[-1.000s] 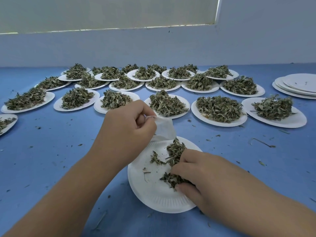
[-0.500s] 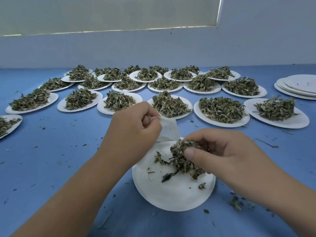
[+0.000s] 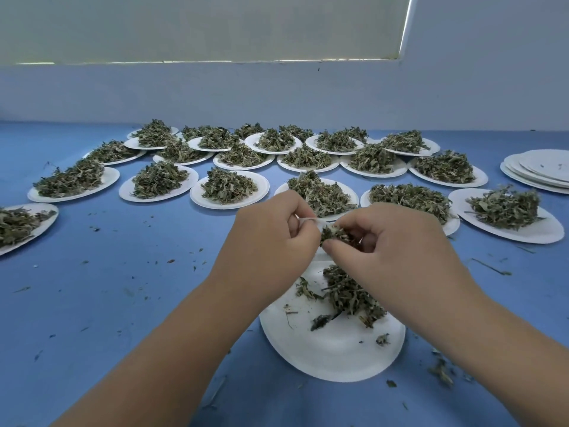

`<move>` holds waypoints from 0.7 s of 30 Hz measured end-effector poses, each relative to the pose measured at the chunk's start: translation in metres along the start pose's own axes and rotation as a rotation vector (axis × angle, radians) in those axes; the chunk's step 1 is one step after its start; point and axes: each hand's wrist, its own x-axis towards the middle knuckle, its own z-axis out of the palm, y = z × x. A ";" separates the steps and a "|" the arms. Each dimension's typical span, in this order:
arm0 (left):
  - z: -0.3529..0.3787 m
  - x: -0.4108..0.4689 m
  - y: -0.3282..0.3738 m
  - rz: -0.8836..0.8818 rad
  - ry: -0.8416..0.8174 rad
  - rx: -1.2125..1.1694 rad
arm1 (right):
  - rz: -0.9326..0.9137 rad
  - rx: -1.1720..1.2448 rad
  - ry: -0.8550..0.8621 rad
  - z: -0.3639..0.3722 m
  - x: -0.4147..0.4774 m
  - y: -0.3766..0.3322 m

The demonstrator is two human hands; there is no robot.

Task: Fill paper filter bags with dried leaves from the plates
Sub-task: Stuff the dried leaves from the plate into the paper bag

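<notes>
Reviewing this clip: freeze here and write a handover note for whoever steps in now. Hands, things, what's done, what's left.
Left hand pinches the mouth of the filter bag, held above the near plate.
Right hand pinches a clump of leaves at the bag's mouth.
Done: near plate partly emptied; a small pile remains on it. How full the bag is cannot be seen.
Left: finish this pile, then the many full plates behind. A stack of empty plates sits far right.

Packing workroom: many leaf-heaped plates [image 3: 228, 205]
</notes>
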 end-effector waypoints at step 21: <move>0.000 0.001 0.002 -0.100 -0.037 -0.091 | -0.237 0.039 0.106 0.013 -0.001 0.003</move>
